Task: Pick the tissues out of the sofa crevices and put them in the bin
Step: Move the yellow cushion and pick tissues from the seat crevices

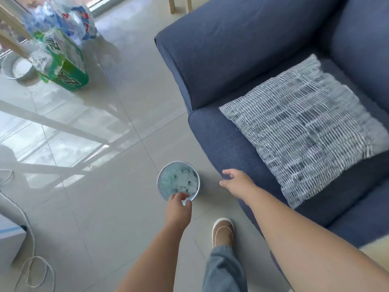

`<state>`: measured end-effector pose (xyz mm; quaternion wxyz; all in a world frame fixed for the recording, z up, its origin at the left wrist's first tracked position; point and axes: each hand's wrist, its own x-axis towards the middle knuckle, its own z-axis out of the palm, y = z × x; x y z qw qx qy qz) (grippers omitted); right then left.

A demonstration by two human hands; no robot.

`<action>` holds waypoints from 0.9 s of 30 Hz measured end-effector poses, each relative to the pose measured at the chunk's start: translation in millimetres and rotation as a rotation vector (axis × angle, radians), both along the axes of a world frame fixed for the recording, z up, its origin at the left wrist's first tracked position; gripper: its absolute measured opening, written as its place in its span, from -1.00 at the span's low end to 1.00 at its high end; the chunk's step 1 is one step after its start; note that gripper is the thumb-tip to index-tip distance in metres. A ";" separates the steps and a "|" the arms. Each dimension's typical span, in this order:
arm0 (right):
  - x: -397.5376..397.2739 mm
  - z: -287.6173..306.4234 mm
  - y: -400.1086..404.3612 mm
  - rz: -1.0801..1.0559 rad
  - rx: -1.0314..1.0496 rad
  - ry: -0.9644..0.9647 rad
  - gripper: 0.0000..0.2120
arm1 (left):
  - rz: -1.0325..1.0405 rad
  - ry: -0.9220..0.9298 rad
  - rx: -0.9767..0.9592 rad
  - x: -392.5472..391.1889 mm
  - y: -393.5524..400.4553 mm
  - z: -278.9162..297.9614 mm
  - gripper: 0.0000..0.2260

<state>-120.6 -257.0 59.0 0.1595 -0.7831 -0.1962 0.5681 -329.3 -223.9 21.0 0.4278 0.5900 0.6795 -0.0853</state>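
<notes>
- Down on the pale tiled floor (109, 127) stands a small round bin (160, 178) with a shiny metal rim, just beside the front corner of the navy sofa (227, 60).
- The bin holds a heap of crumpled white tissues (183, 180), filling most of its inside; they sit below the rim, none hanging over the edge.
- The person's left hand (179, 204) hovers over the near edge of the bin, its fingers curled loosely downward with the tips close together; whether anything is pinched between them I cannot tell, since the hand hides its own palm.
- The right hand (234, 181) reaches out between the bin and the sofa front, fingers loosely parted and slightly bent, holding nothing and close to the sofa's fabric.
- A striped blue-and-white cushion (305, 127) lies flat on the sofa seat, well apart from both hands.
- One foot in a tan slipper (223, 231) with a white sole stands near the bin, below a grey trouser cuff.
- Far across the floor sits a green shrink-wrapped pack of bottles (69, 66), with a clear plastic bag of bottles (71, 15) behind it, and a white bowl (17, 68) rests to their left.
- A pale cord (31, 245) loops over the tiles at the lower left, next to a white box (10, 241).
</notes>
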 end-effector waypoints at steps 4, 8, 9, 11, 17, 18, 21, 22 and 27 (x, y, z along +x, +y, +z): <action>47.7 25.2 -50.9 -0.172 0.051 -0.098 -0.62 | -0.195 -0.040 0.024 58.8 -12.4 24.9 -0.78; 73.0 47.7 -100.6 -0.253 0.101 -0.224 -0.68 | -0.333 -0.088 0.078 112.1 -25.0 53.6 -0.75; 78.7 53.5 -113.3 -0.286 0.119 -0.228 -0.69 | -0.382 -0.098 0.098 125.2 -30.1 60.2 -0.74; 90.3 65.6 -141.5 -0.356 0.143 -0.250 -0.70 | -0.476 -0.125 0.119 151.0 -45.3 73.3 -0.73; 126.0 92.2 -236.3 -0.524 0.171 -0.393 -0.71 | -0.661 -0.221 0.148 221.5 -118.7 102.6 -0.75; 131.7 93.6 -254.1 -0.548 0.171 -0.414 -0.71 | -0.687 -0.242 0.148 231.1 -134.2 106.5 -0.76; 144.3 95.6 -316.1 -0.619 0.198 -0.454 -0.72 | -0.780 -0.299 0.153 259.3 -188.3 115.3 -0.75; 147.5 97.8 -338.2 -0.640 0.207 -0.476 -0.73 | -0.809 -0.318 0.163 268.2 -207.9 118.4 -0.75; 157.0 109.0 -462.7 -0.742 0.197 -0.583 -0.77 | -0.924 -0.438 0.170 309.9 -326.5 141.2 -0.76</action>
